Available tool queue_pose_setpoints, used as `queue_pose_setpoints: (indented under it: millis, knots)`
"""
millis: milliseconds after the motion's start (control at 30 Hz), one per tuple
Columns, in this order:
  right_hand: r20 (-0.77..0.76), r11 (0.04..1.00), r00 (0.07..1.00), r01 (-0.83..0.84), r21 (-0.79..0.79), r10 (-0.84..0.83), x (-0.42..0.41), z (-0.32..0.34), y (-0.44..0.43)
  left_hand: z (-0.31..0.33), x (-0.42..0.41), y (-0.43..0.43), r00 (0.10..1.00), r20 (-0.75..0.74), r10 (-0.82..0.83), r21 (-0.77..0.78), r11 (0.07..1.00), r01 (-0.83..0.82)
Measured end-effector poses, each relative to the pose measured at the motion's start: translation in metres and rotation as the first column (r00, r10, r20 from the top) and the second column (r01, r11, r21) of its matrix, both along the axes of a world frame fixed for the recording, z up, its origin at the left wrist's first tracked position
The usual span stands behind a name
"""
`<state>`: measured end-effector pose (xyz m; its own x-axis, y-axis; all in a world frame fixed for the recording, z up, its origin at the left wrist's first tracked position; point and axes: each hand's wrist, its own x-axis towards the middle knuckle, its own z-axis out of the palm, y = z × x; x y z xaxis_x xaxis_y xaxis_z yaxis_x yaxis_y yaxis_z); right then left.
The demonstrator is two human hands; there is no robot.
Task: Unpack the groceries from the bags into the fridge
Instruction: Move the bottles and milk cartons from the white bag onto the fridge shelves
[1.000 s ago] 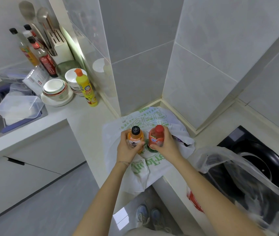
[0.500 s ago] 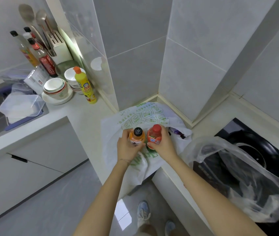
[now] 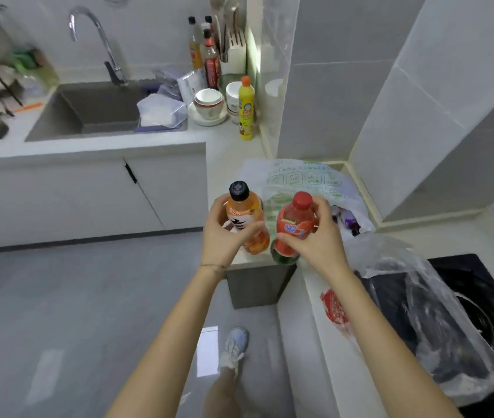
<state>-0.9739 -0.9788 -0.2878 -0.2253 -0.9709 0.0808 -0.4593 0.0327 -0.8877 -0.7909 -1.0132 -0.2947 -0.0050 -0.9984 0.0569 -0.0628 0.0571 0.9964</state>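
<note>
My left hand (image 3: 224, 233) grips an orange drink bottle (image 3: 244, 212) with a black cap. My right hand (image 3: 315, 236) grips a red drink bottle (image 3: 295, 224) with a red cap and a watermelon label. Both bottles are upright, side by side, lifted above the corner of the white counter (image 3: 233, 149). Behind them a white grocery bag with green print (image 3: 303, 179) lies on the counter with dark packets showing at its mouth. A clear plastic bag (image 3: 429, 300) sits to the right, partly over the black hob. No fridge is in view.
A sink (image 3: 95, 110) with a tall tap is at the back left. Stacked bowls (image 3: 209, 104), a yellow squeeze bottle (image 3: 246, 111), sauce bottles (image 3: 206, 52) and a knife block stand in the back corner. A black hob (image 3: 480, 297) is at right. Grey floor lies below, with my shoe (image 3: 235, 345).
Both hands lifted the two bottles up out of the white bag and drew them back from the counter. My view swung left, and the sink and floor came into sight.
</note>
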Motion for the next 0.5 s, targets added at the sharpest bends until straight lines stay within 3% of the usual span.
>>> queue_pose_setpoints:
  millis: [233, 500]
  knots:
    - [0.008, 0.927, 0.931, -0.363, -0.094, 0.366, 0.098, 0.028, 0.043, 0.029, 0.099, 0.105, 0.966, 0.063, 0.252, -0.027, 0.968, -0.251]
    - [-0.021, 0.65, 0.656, -0.751, -0.112, 0.754, 0.25, 0.057, 0.113, 0.067, 0.235, 0.259, 0.802, 0.156, 0.577, -0.134, 0.817, -0.561]
